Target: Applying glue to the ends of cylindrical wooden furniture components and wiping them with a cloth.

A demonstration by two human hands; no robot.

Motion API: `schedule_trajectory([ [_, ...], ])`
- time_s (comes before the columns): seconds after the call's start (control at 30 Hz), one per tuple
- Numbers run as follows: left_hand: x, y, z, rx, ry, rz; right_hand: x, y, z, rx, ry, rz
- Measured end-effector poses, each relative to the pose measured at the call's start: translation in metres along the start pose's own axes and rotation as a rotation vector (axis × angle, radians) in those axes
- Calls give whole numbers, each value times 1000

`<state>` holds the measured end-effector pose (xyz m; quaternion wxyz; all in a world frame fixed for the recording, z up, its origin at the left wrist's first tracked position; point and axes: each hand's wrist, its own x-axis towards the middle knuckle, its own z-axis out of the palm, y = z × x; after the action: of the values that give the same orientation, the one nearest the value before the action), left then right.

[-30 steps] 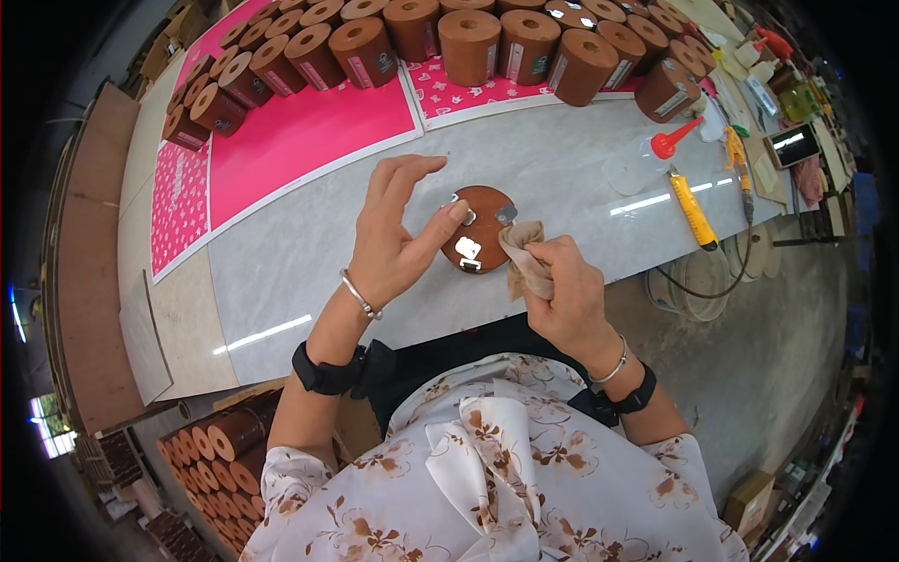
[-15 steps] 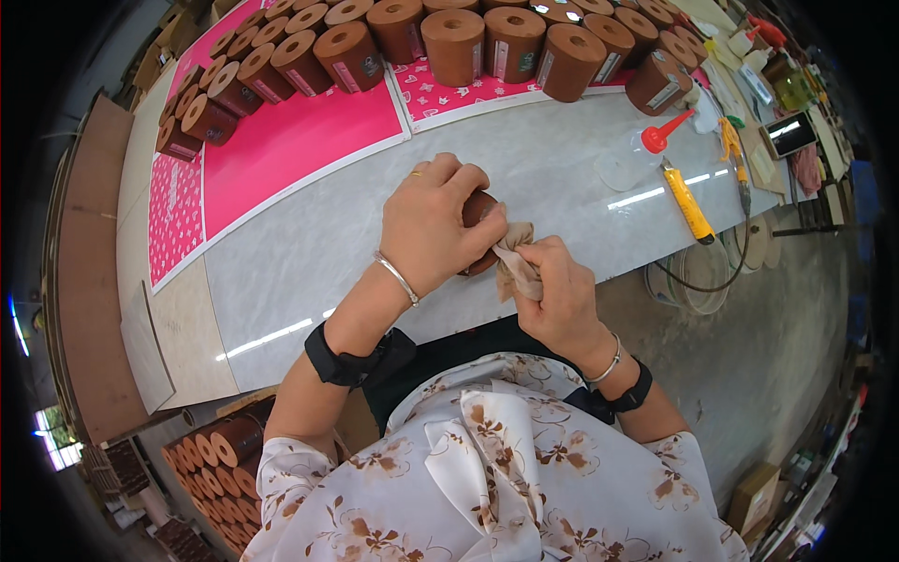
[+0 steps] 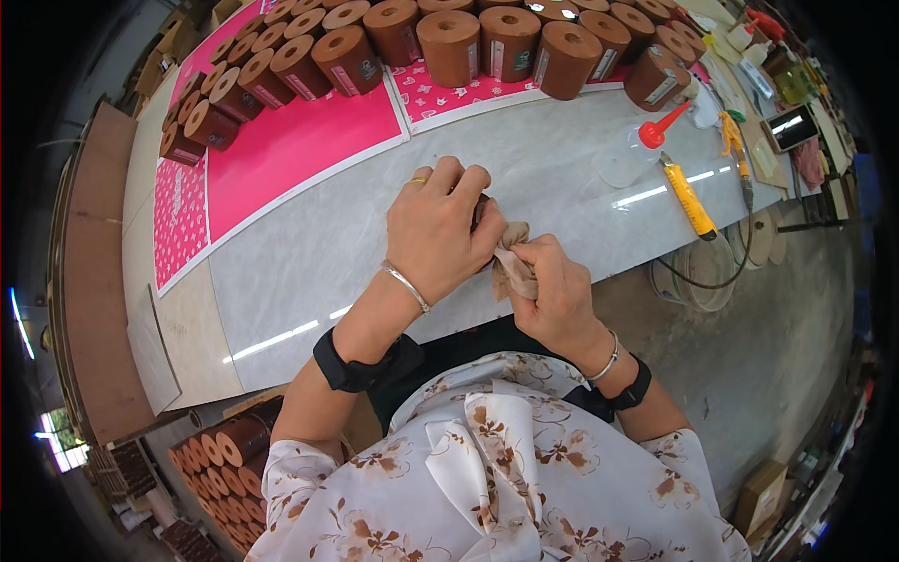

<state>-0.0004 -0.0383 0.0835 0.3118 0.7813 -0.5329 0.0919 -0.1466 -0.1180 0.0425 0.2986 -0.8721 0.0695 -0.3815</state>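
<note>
My left hand [image 3: 438,220] is wrapped round a small brown round piece [image 3: 480,208] above the grey tabletop [image 3: 328,253]. Most of that piece is hidden behind the fingers, so its full shape does not show. A crumpled beige cloth [image 3: 511,266] is pinched in my right hand [image 3: 554,292], close against the left thumb and the near side of the piece. The two hands almost touch.
Rows of brown cylinders with centre holes [image 3: 449,61] stand along the far side on pink sheets [image 3: 290,155]. To the right lie a clear bottle with a red spout [image 3: 629,161], a yellow-handled tool [image 3: 688,201] and a dark hose [image 3: 744,244]. More cylinders [image 3: 211,468] are stacked lower left.
My left hand has turned slightly, and its fingers now cover more of the brown piece. The cloth and right hand have shifted a little left. The whole view has moved slightly.
</note>
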Motion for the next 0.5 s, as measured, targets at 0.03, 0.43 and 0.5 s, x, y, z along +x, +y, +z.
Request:
schedule_trajectory([
  [0.03, 0, -1, 1, 19, -1, -6, 0, 0, 0, 2, 0, -2],
  [0.43, -44, -46, -15, -587, -167, -264, 5, 5, -15, 48, -79, 30],
  [0.5, -56, -46, -8, -591, -169, -262, 19, 11, -25, -27, -20, 16],
])
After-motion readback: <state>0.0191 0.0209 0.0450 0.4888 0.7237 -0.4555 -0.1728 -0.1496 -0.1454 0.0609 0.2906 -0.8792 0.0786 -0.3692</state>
